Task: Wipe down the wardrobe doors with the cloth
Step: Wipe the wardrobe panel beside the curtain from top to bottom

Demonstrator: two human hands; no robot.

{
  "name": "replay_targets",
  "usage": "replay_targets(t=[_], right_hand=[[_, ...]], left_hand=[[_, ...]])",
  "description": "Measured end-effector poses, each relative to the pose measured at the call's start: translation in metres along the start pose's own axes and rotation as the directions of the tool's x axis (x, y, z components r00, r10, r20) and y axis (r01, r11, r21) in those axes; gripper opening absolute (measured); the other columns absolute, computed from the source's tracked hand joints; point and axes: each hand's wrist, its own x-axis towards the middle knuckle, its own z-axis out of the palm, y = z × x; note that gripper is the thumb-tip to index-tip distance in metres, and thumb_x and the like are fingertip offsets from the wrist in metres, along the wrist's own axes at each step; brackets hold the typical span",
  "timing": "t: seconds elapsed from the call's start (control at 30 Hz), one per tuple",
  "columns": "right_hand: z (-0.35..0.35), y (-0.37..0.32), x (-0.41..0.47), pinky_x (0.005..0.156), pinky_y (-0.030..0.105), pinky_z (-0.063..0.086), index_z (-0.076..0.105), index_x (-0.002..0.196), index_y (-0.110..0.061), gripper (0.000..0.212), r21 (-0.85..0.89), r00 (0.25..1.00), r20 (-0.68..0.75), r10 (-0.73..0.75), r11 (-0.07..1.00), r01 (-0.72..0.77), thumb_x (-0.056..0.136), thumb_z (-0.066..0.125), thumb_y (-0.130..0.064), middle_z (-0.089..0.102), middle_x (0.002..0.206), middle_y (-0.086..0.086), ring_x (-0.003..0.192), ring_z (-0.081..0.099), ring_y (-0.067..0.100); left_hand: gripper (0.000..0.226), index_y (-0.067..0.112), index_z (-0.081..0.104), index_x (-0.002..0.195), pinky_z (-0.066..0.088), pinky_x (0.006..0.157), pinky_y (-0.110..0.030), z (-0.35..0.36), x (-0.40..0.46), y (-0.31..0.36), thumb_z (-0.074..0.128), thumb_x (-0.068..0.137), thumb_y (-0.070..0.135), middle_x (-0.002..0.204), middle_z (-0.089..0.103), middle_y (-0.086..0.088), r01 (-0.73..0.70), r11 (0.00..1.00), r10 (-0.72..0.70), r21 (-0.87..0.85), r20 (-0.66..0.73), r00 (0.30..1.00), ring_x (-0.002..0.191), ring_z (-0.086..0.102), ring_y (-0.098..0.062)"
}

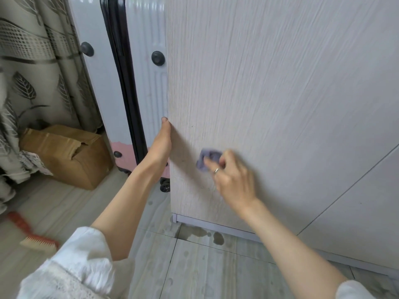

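Right hand (pixel 232 178) pinching cloth (pixel 206 158), pressing it against wardrobe door (pixel 269 93). Left hand (pixel 160 145) gripping door's left edge. Suitcase (pixel 138 83) standing just beside.

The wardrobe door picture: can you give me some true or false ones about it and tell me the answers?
1. The right hand presses a purple cloth against the wardrobe door. True.
2. The left hand holds a brush. False: it grips the door's left edge; the brush lies on the floor.
3. A suitcase stands upright to the left of the wardrobe. True.
4. The cardboard box sits on top of the suitcase. False: it sits on the floor beside it, by the curtain.
5. The floor below the door is all dry. False: wet patches show there.
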Motion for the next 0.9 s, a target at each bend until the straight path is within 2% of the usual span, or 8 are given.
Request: replay_targets(t=[0.1,0.17,0.33,0.43,0.5,0.6,0.7,0.9], right_hand=[[0.014,-0.006,-0.023,0.042,0.02,0.015,0.075,0.085,-0.017,0.028,-0.057,0.985,0.147,-0.089,0.994,0.098,0.069,0.059,-0.001,0.026,0.082,0.002,0.055,0.052,0.022],[0.007,-0.004,-0.017,0.04,0.019,0.019,0.073,0.087,-0.016,0.031,-0.014,0.985,0.159,-0.071,0.997,0.074,0.062,0.071,0.003,0.031,0.082,0.003,0.056,0.053,0.023],[-0.032,0.006,0.066,0.04,0.027,0.041,0.073,0.1,-0.014,0.025,0.179,0.958,-0.178,0.226,0.964,-0.194,0.079,0.06,-0.014,0.052,0.077,0.013,0.055,0.051,0.026],[-0.03,0.001,0.09,0.044,0.024,0.037,0.073,0.101,-0.013,0.027,0.153,0.953,-0.229,0.198,0.974,-0.166,0.077,0.063,-0.011,0.049,0.084,0.008,0.058,0.05,0.024],[-0.013,-0.011,0.074,0.046,0.023,0.029,0.073,0.099,-0.017,0.028,0.088,0.981,-0.163,0.107,0.992,-0.093,0.075,0.063,-0.008,0.044,0.085,0.003,0.063,0.05,0.022],[0.019,-0.033,0.032,0.044,0.022,0.016,0.073,0.08,-0.017,0.014,-0.046,0.993,0.07,-0.091,0.994,0.094,0.073,0.064,-0.008,0.039,0.086,0.001,0.063,0.054,0.021],[0.029,-0.042,0.019,0.045,0.021,0.013,0.071,0.07,-0.016,0.02,-0.018,0.978,0.186,-0.091,0.995,0.096,0.058,0.084,-0.007,0.045,0.079,0.001,0.061,0.055,0.021],[-0.01,-0.028,0.092,0.043,0.022,0.028,0.073,0.101,-0.017,0.029,0.122,0.974,-0.163,0.155,0.983,-0.136,0.074,0.066,-0.008,0.039,0.088,-0.001,0.061,0.052,0.022]], left_hand=[[0.07,0.023,0.017,0.152,0.017,0.119,-0.044,-0.001,-0.001,0.001,0.02,0.095,0.063,0.157,0.021,0.004,-0.018,1.0,0.017,0.024,0.03,0.999,0.144,0.02,-0.015],[0.068,0.024,0.016,0.152,0.016,0.119,-0.045,-0.003,-0.001,0.001,0.019,0.096,0.062,0.158,0.018,0.005,-0.035,0.999,0.034,0.028,0.04,0.999,0.145,0.017,-0.016],[0.065,0.026,0.018,0.151,0.016,0.119,-0.042,-0.002,0.001,-0.002,0.02,0.096,0.061,0.157,0.021,0.007,-0.055,0.998,0.055,-0.007,0.057,0.997,0.144,0.018,-0.012],[0.064,0.024,0.019,0.152,0.017,0.119,-0.04,-0.004,-0.001,-0.001,0.022,0.097,0.059,0.156,0.023,0.007,-0.064,0.998,0.065,-0.018,0.08,0.995,0.144,0.02,-0.01],[0.065,0.019,0.023,0.151,0.018,0.119,-0.039,-0.005,-0.003,0.001,0.022,0.098,0.057,0.155,0.026,0.004,-0.056,0.998,0.055,-0.001,0.099,0.994,0.143,0.024,-0.012],[0.066,0.014,0.036,0.144,0.025,0.116,-0.037,-0.005,-0.006,0.004,0.022,0.097,0.059,0.147,0.039,0.001,-0.022,1.0,0.021,0.007,0.135,0.991,0.134,0.039,-0.013],[0.07,0.021,0.033,0.147,0.023,0.117,-0.039,-0.007,-0.006,0.005,0.02,0.095,0.064,0.151,0.036,0.003,-0.021,0.997,0.01,0.073,0.142,0.99,0.138,0.034,-0.014],[0.056,0.026,0.037,0.145,0.022,0.117,-0.04,-0.004,-0.019,0.009,0.015,0.1,0.052,0.147,0.042,0.002,-0.087,0.995,0.078,0.043,0.177,0.981,0.138,0.035,-0.018]])
